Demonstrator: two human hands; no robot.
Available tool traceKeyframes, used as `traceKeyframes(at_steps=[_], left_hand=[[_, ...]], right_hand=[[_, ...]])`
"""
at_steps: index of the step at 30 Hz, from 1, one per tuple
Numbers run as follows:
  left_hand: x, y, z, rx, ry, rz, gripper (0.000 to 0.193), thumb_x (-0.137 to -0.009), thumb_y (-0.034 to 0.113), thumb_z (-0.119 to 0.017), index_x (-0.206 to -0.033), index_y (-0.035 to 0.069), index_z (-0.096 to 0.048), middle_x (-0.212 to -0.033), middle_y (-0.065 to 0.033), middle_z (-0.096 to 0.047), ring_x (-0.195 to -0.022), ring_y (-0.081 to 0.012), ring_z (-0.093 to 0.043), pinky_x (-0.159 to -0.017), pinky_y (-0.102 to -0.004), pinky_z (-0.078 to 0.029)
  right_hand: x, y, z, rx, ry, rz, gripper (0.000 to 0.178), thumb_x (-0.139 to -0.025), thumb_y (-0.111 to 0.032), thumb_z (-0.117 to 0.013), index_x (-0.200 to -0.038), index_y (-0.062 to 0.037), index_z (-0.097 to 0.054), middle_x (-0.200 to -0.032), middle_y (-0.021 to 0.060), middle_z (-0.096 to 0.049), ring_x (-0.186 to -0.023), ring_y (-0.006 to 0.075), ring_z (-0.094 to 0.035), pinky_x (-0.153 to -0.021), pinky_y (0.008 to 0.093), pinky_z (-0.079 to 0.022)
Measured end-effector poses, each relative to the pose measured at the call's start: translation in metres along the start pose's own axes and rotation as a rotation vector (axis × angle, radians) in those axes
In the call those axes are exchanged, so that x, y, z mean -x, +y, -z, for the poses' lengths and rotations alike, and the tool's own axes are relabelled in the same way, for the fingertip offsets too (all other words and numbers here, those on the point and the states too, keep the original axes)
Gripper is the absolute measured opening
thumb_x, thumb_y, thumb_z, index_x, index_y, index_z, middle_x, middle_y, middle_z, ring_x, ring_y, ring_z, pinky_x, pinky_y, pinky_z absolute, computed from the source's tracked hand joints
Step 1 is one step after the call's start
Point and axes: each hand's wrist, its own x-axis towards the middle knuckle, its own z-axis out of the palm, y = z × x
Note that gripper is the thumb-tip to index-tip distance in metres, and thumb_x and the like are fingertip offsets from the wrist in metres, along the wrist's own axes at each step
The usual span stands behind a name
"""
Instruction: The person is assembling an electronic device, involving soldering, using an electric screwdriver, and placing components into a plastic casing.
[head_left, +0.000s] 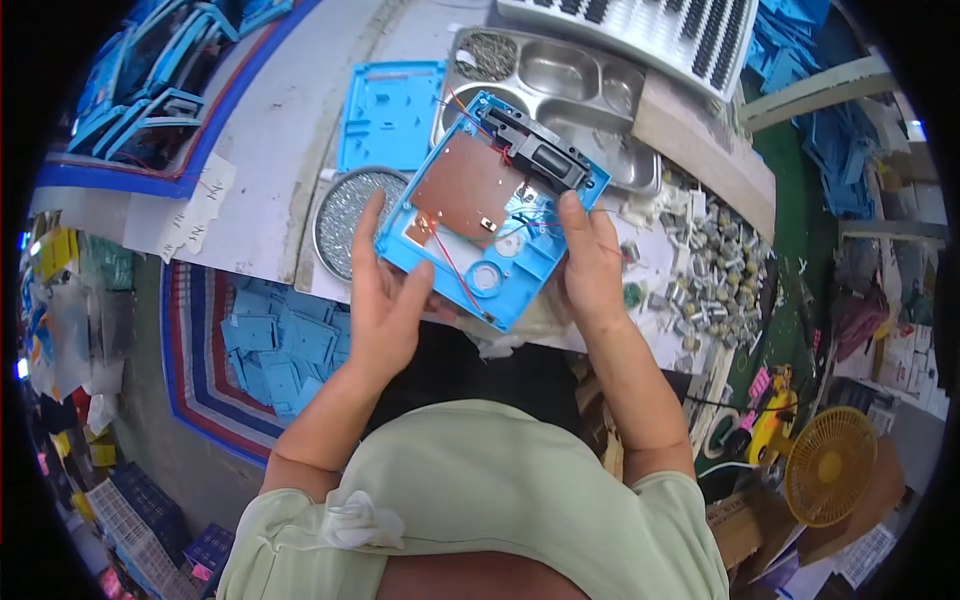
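Between my two hands I hold a blue plastic housing (540,268), tilted over the front edge of the table. Inside it lie a brown circuit board (468,185), a black speaker-like part (545,155) along the upper edge, and loose red, blue and dark wires. My left hand (385,300) grips the left lower side, thumb and fingers at its edge. My right hand (593,265) closes on the right side, its thumb on the rim; its other fingers are partly hidden. A flat blue panel (388,115) lies behind the housing on the table.
A round tin of small metal parts (340,225) stands left of the housing. Behind it is a compartmented steel tray (640,165); at right lie many small metal cylinders (715,285). Bins of blue parts (285,345) flank the table's left side. A yellow fan (830,465) stands low right.
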Motion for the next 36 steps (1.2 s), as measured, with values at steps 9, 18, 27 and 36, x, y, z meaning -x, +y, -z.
traceKeyframes(at_steps=[9,18,27,36], left_hand=[[0.029,-0.049,0.037,-0.888,-0.245,-0.19,0.086,-0.09,0.006,-0.072,-0.157,-0.007,-0.021,-0.066,-0.0096,-0.063,-0.053,-0.0201,-0.061,-0.054,-0.0319,-0.049],[0.025,-0.043,0.035,-1.149,-0.303,-0.218,0.074,-0.089,0.013,-0.076,-0.151,-0.002,-0.04,-0.061,-0.007,-0.055,-0.05,-0.0192,-0.055,-0.051,-0.0306,-0.043],[0.002,-0.021,-0.003,-0.974,-0.639,-0.492,0.074,-0.076,0.021,-0.082,-0.142,0.005,-0.052,-0.102,-0.0114,-0.063,-0.09,-0.0311,-0.064,-0.076,-0.0419,-0.053],[-0.001,-0.037,0.021,-0.92,-0.722,-0.652,0.034,-0.08,0.008,-0.074,-0.114,0.004,-0.068,-0.081,-0.0057,-0.063,-0.07,-0.0262,-0.064,-0.06,-0.039,-0.051]], right_hand=[[-0.005,0.007,0.041,1.079,0.126,0.556,0.048,-0.1,-0.022,-0.059,-0.141,0.0025,-0.05,-0.105,0.0162,-0.062,-0.097,0.0276,-0.054,-0.09,0.0407,-0.045],[-0.034,0.006,0.057,1.394,-0.078,0.636,0.044,-0.089,-0.012,-0.064,-0.133,-0.0049,-0.062,-0.104,0.0177,-0.058,-0.097,0.0357,-0.05,-0.089,0.0459,-0.044],[0.071,-0.035,0.024,1.158,-0.692,0.537,0.009,-0.082,-0.007,-0.068,-0.089,-0.0085,-0.063,-0.083,0.009,-0.06,-0.075,0.0293,-0.06,-0.066,0.0407,-0.052],[0.039,-0.006,0.051,1.327,-0.479,0.714,0.058,-0.069,-0.044,-0.082,-0.117,-0.0128,-0.072,-0.105,0.0043,-0.062,-0.1,0.0299,-0.05,-0.09,0.0464,-0.039]])
